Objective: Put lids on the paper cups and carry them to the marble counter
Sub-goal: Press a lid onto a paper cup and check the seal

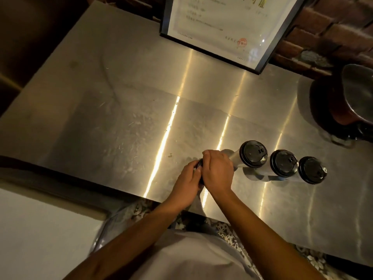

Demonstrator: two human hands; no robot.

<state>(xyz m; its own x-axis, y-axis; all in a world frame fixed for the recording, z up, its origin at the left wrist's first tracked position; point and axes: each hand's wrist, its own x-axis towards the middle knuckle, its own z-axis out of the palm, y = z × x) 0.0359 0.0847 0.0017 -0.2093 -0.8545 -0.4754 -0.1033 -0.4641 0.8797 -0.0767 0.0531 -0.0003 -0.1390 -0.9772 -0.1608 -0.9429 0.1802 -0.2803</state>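
Both hands meet over a black lid [199, 165] on a mostly hidden cup. Left hand [188, 181] fingers grasp the lid edge; right hand [219, 170] fingers curl over it. Three lidded cups [253, 153] stand on the steel table [121, 98], just right of the hands.

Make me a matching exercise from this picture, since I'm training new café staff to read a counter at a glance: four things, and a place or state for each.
Things:
1. framed document
2. three lidded cups
3. black lid
4. metal jug

Places or states:
a. at the right edge of the frame
b. leaning at the back of the steel counter
c. held between both hands
d. in a row right of the hands

Pairs: 1-b, 2-d, 3-c, 4-a
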